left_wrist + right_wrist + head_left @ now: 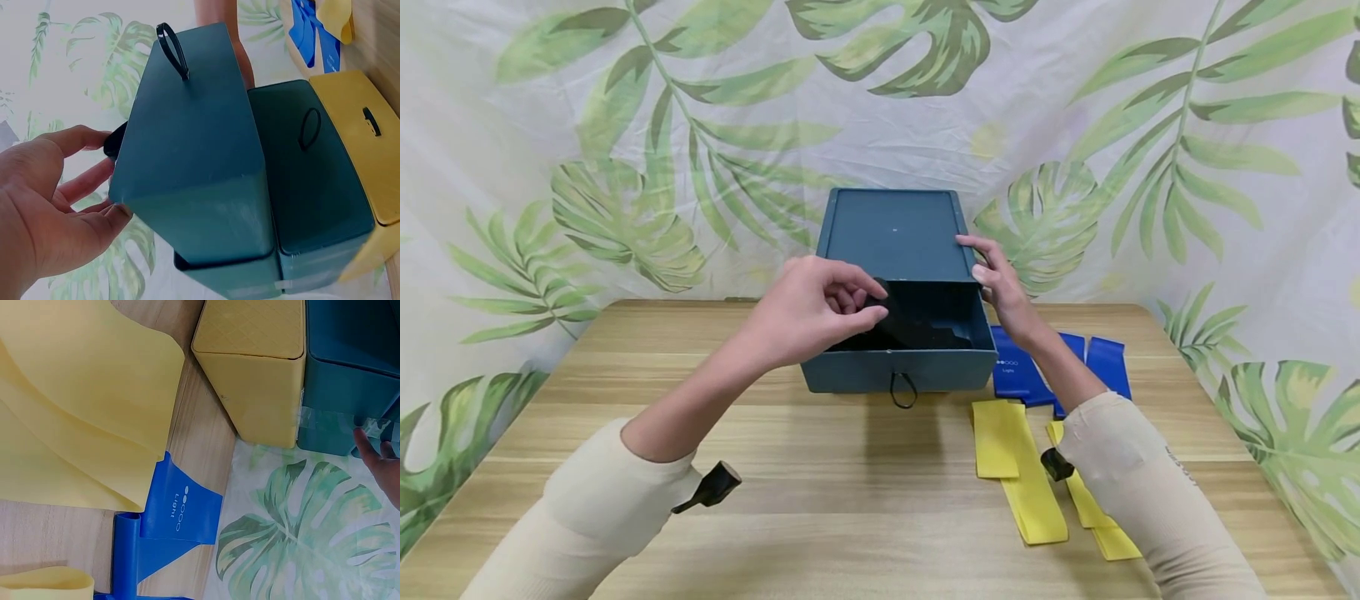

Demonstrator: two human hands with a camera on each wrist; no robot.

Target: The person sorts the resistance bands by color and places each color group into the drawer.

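A dark teal drawer box (891, 229) stands on the table, its top drawer (857, 372) pulled out with a black loop on the front. Over the drawer's open top, my left hand (808, 308) pinches a soft black piece (114, 141) between thumb and index finger; its exact kind cannot be told. More black material (925, 335) lies in the drawer. My right hand (1003, 292) rests against the box's right upper edge, its fingers fairly straight. In the right wrist view fingertips (365, 440) touch the taped side of the box.
Right of the box lie blue elastic bands (1018, 375), one printed "Light", and yellow elastic bands (1033, 492) nearer the front. A yellow drawer (362, 137) sits below the teal ones. Behind the wooden table (820, 517) hangs a leaf-patterned cloth (895, 142).
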